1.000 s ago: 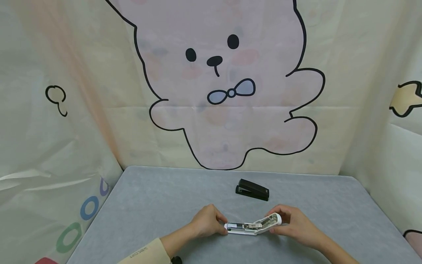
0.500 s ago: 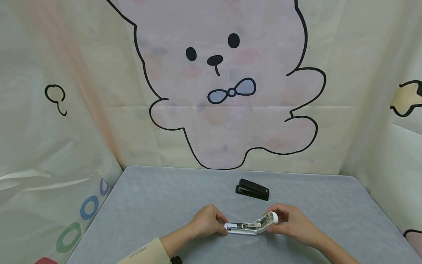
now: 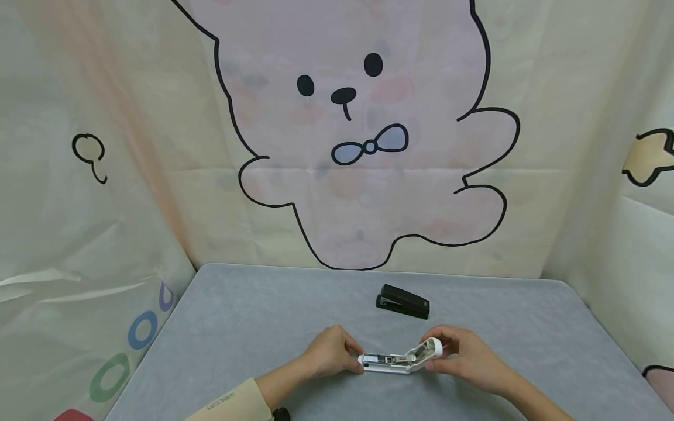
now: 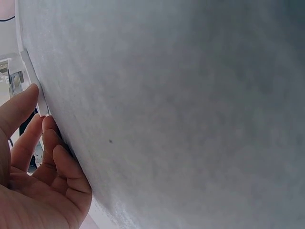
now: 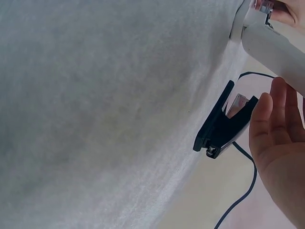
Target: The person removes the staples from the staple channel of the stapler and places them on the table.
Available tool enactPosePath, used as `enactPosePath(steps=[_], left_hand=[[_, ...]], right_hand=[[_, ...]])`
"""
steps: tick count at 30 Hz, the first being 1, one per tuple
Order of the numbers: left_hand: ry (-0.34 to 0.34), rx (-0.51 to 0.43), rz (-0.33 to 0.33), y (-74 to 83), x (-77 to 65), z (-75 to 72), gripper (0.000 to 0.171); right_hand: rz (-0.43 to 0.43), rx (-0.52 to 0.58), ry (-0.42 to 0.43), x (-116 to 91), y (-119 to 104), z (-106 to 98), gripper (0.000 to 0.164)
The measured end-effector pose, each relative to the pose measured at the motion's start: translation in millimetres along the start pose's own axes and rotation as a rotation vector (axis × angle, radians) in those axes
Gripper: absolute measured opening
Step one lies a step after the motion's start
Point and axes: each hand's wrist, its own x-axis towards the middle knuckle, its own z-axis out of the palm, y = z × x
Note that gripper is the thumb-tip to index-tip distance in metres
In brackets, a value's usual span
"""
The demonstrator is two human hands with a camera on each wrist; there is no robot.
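A white stapler (image 3: 388, 369) lies on the table with its top cover swung up to the right, so the metal magazine inside shows in the head view. My left hand (image 3: 330, 352) pinches the stapler's left end between thumb and fingers, which the left wrist view also shows at the white base (image 4: 32, 78). At the other end, my right hand (image 3: 471, 361) holds the raised white cover (image 5: 274, 52) between thumb and fingers. Part of the cover's outer end is hidden by the right fingers in the head view.
Behind the white stapler stands a black stapler (image 3: 403, 302) on the grey table (image 3: 263, 310). A cloth (image 3: 358, 204) printed with a cartoon bear hangs at the table's back edge. More printed cloth hangs at both sides.
My right hand has tilted the white stapler's cover a little further up and to the left, mostly in the first half second. My left hand stays in place.
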Motion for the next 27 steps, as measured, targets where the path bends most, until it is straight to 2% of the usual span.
enactPosePath(steps=[4,10,17,27], left_hand=[[0.000,0.003,-0.002,0.6,0.0,0.1,0.020],[0.001,0.005,0.011,-0.3,0.2,0.3,0.021],[0.004,0.000,0.022,-0.3,-1.1,-0.4,0.021],[0.001,0.002,0.015,-0.8,-1.0,0.4,0.021]], right_hand=[[-0.031,-0.034,0.000,-1,-1,-1,0.040],[-0.133,-0.076,0.022,-5,-9,-10,0.040],[-0.198,-0.093,0.131,-11,-29,-23,0.030],[-0.283,-0.074,0.204,-22,-58,-32,0.037]])
